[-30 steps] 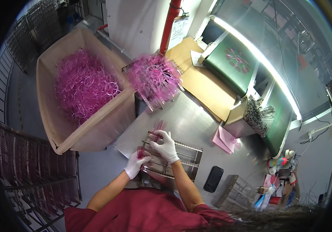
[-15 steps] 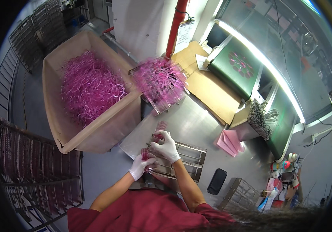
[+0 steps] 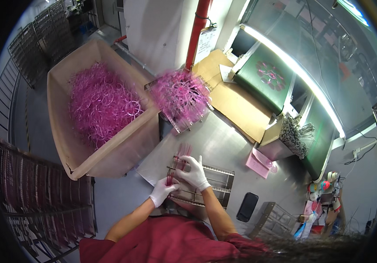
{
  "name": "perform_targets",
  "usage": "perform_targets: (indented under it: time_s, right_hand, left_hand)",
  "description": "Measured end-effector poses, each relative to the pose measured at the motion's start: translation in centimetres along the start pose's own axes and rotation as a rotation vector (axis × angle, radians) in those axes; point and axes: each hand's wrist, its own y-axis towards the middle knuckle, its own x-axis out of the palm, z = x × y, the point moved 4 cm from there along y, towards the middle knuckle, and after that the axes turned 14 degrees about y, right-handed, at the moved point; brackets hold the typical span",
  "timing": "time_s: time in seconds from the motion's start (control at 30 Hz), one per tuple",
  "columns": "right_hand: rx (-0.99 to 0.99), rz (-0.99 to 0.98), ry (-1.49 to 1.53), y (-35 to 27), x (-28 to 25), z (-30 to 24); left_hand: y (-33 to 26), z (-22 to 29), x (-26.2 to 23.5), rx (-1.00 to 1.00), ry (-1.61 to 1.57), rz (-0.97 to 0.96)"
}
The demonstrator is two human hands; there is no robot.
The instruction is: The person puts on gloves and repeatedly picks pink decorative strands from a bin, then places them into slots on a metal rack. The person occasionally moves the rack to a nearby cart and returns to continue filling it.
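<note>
In a white glove, my left hand (image 3: 164,190) closes around a small bunch of thin translucent pink pieces (image 3: 169,178) at the left end of a metal rack (image 3: 215,184). Just right of it, my right hand (image 3: 193,173), also gloved, has its fingers bent against more pink pieces (image 3: 184,151), which stand side by side at the rack's far left corner. One of its fingers points upward. The rack lies on the steel table with its slotted bars running to the right. My fingers partly hide where the pieces meet the rack.
A large bin (image 3: 109,164) full of pink plastic scraps stands left. Beyond my hands sits another rack heaped with pink plastic frames (image 3: 180,96). Cardboard (image 3: 241,111), a box of thin metal strips (image 3: 280,147), pink paper (image 3: 258,163) and a phone (image 3: 247,206) lie to the right, beside a green conveyor (image 3: 263,81).
My right hand has shifted slightly nearer and right, with one finger now raised. More pink pieces show beyond it. My left hand still grips its bunch, a little lower.
</note>
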Motion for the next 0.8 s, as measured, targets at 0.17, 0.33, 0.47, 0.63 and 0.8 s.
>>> perform_targets:
  time_s: [0.17,0.33,0.47,0.63,0.8]
  right_hand:
    - [0.018,-0.017,0.034,-1.4,-2.3,0.1]
    - [0.166,0.049,0.280,0.0,-1.3,0.2]
    - [0.135,0.086,0.296,0.7,-0.2,-0.1]
    - [0.177,0.199,0.351,0.5,0.2,0.6]
    - [-0.036,0.015,-0.059,0.9,-0.3,-1.1]
  left_hand:
    - [0.4,0.4,0.0,-0.093,-0.145,-0.024]
    - [0.8,0.3,-0.2,-0.093,-0.189,-0.102]
    - [0.9,0.1,-0.8,-0.073,-0.134,-0.127]
    - [0.7,0.7,-0.6,-0.071,-0.170,-0.143]
    - [0.7,0.6,-0.5,-0.074,-0.203,-0.136]
